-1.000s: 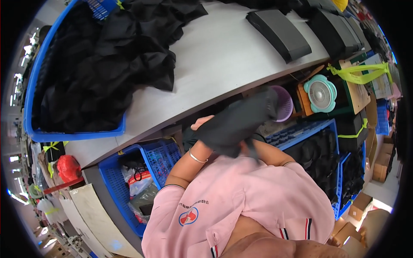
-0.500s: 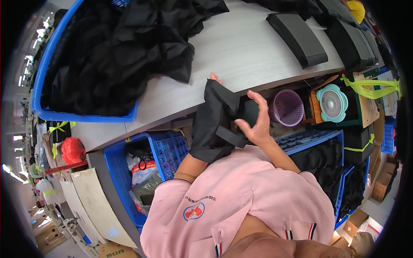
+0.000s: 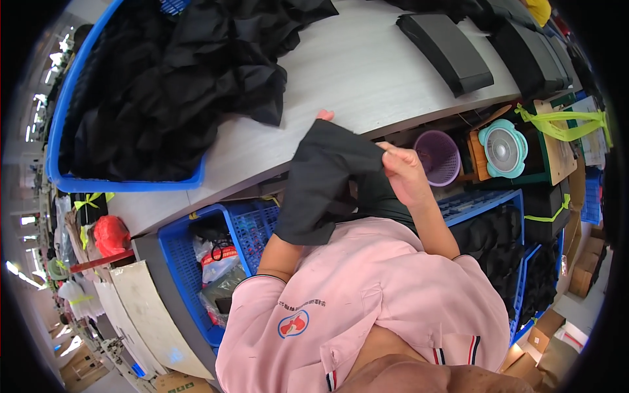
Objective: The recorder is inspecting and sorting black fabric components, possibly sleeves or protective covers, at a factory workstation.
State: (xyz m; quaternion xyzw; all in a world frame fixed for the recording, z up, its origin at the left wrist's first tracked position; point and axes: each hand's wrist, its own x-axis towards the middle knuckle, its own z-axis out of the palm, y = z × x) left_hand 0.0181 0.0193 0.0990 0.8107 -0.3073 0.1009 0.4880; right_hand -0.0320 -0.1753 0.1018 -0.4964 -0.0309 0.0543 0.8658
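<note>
A black fabric piece hangs over my left forearm and covers most of my left hand. Only fingertips show, closed at the cloth's far edge; the rest of that hand is hidden. My right hand pinches the right corner of the same cloth between thumb and fingers, pulling that edge taut. The piece is held above my lap, in front of the table's near edge. Whether it is a sleeve, a pouch or a flat panel I cannot tell.
A blue crate heaped with black fabric stands left on the grey table. Dark box-shaped pieces lie at right. Below are a purple basket, a small turquoise fan and blue crates.
My right hand has gone from open beside the cloth to pinching its right corner. The cloth has spread out wider, and a strip on it no longer shows. My left hand stays nearly in place.
</note>
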